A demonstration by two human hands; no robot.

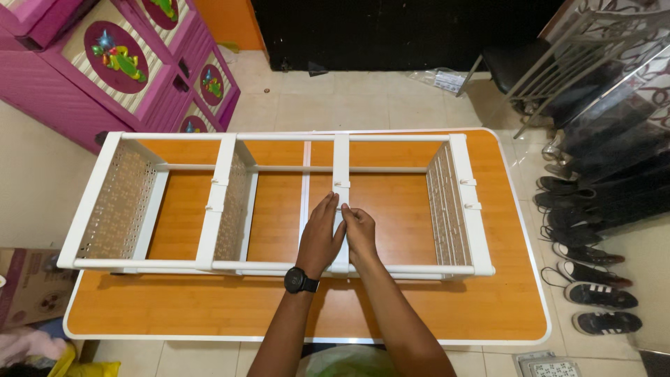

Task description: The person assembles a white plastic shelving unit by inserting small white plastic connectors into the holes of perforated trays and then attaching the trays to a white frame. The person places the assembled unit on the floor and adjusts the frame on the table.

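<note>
While the white plastic shelf frame (279,202) lies flat on the orange table (433,307), both hands meet at its third upright panel (340,181): left hand (321,234) (black wristwatch (300,281)) and right hand (359,234), fingers pinching it.

Pale tiled floor (335,98), pink cabinet (118,63), black chair (516,66), shoe row (593,279)

A pink plastic drawer cabinet (132,66) stands at upper left; shoes (593,279) line the right edge below a metal chair (558,63); a cardboard box (31,286) sits lower left.
</note>
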